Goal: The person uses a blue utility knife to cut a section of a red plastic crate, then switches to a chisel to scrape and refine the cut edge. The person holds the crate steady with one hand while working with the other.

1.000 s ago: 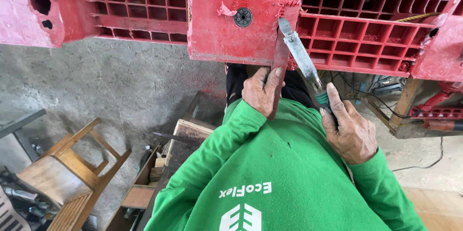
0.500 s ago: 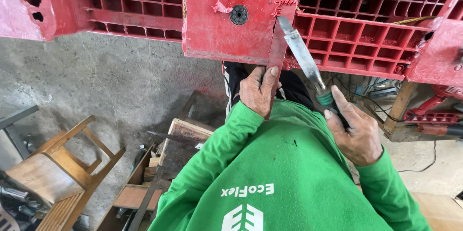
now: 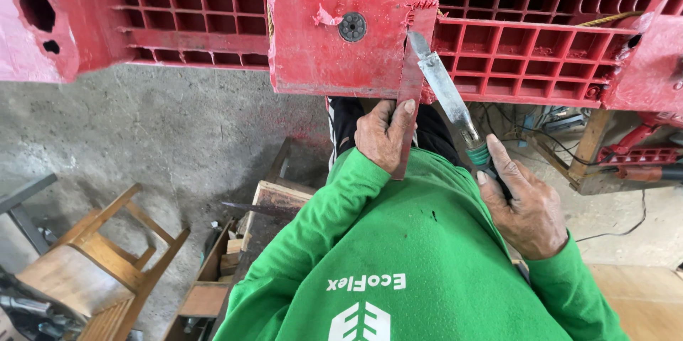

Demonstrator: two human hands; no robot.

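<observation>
Overhead, red pallet (image 3: 334, 56), chisel (image 3: 445, 88), red strip (image 3: 409, 109)

No packages, labels, signs or screens in view

A rough workshop: bare concrete floor (image 3: 178, 134), wooden chair (image 3: 92, 263), timber offcuts (image 3: 235, 241), power tools (image 3: 640, 163) and trailing cables (image 3: 619, 231).

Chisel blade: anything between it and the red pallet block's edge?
Nothing visible. The chisel, gripped by the right hand, has its tip right at the corner of the red plastic pallet. The left hand holds a red strip just beside the blade, not across it.
</observation>
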